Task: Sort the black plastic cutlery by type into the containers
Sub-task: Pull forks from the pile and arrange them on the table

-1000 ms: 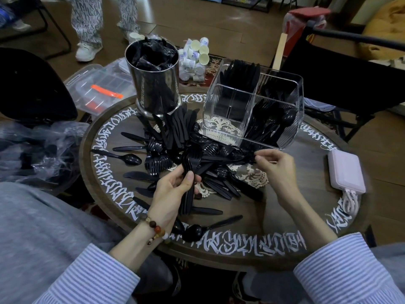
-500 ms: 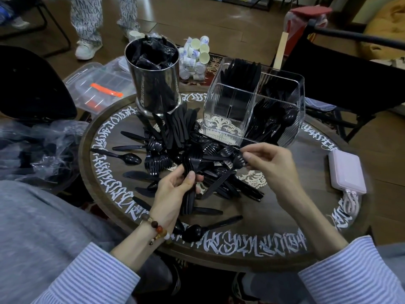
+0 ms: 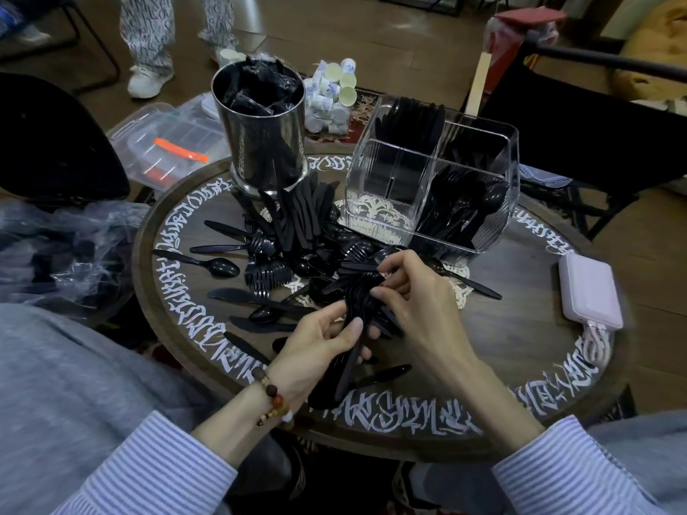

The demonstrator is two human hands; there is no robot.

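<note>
Cutlery [image 3: 293,232] lies piled on the desk [image 3: 483,351]. Now the right hand [image 3: 420,302] has come over with one more piece, pinching it against the bundle [image 3: 357,328] the left hand [image 3: 319,351] grips.

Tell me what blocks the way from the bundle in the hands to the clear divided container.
Nothing visible does. The left hand and right hand hold the bundle above the loose cutlery pile; the clear container stands open-topped beyond it.

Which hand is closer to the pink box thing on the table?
Right. The right hand is beside the pile, closer to the pale pink rectangular power bank at the table's right edge; the left hand is farther away, holding cutlery.
</note>
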